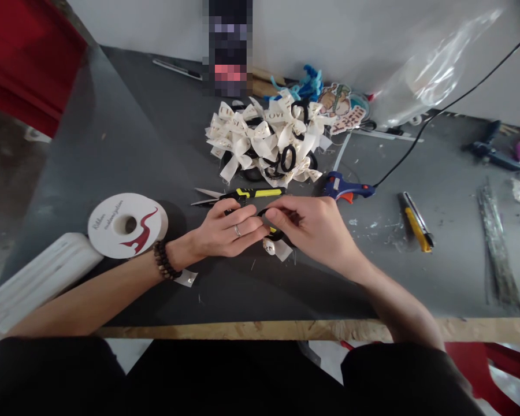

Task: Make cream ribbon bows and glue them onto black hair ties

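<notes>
My left hand (231, 231), with a ring and a beaded bracelet, is closed with bent fingers at one side of a black hair tie (277, 236). From the other side my right hand (316, 228) pinches the same tie between thumb and forefinger. Part of the loop is hidden by the fingers. A cream ribbon piece (282, 250) with printing shows just below it. Behind my hands lie black-and-yellow scissors (260, 192), blades apart. Farther back is a pile of cream ribbon bows (260, 136) on black hair ties.
At left a ribbon spool (112, 242) lies beside a white roll (43, 283). A blue glue gun (346, 188) with a black cord sits right of the pile. Farther right are a yellow cutter (416, 222), thin strips (500, 248) and pliers (489, 151). A clear bag (433, 69) stands behind.
</notes>
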A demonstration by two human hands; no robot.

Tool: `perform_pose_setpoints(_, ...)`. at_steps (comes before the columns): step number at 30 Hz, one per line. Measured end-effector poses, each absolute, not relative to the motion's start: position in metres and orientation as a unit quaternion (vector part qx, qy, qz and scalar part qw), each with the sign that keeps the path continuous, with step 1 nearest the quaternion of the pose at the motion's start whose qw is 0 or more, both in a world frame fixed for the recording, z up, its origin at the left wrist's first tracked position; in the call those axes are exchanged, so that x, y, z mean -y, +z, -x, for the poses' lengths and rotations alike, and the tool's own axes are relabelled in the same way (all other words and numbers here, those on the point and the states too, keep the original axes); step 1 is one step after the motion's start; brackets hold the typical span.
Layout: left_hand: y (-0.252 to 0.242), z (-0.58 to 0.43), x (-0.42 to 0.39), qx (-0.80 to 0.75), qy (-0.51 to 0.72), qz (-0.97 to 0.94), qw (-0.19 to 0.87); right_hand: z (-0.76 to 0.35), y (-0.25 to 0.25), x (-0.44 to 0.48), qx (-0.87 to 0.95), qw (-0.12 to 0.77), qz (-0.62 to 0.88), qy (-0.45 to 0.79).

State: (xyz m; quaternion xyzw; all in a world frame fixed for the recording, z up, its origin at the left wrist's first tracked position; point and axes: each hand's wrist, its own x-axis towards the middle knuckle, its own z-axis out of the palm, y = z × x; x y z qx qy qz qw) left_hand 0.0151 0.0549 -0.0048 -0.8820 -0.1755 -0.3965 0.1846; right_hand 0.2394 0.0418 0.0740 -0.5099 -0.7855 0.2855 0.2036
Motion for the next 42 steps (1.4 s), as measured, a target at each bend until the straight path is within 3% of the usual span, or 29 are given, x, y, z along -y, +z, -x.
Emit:
perform_pose_setpoints(12,-0.004,-0.011,-0.052,0.151,-0.357,0.901,0.194,-0.249,0.070,-0.046,0.745,0.290,0.515,0.309)
perform_pose_setpoints(20,-0.004,-0.004,-0.048,0.138,-0.282,0.939,0.140,-0.247,0.070,-0.045,0.712,0.339,0.529,0.312)
perform_pose_setpoints(25,0.007,-0.009,-0.050,0.214,-0.357,0.897,0.151,-0.249,0.069,-0.050,0.797,0.272,0.461,0.281)
perform_pose_setpoints(31,0.008,-0.003,-0.047,0.208,-0.348,0.892,0.201,-0.248,0.060,-0.053,0.795,0.266,0.481,0.257)
perform_pose_setpoints(37,0.000,0.012,-0.042,0.173,-0.281,0.938,0.101,-0.248,0.052,-0.058,0.713,0.222,0.512,0.424)
perform_pose_setpoints(42,0.003,0.012,-0.041,0.182,-0.246,0.944,0.128,-0.249,0.054,-0.061,0.687,0.234,0.527,0.442)
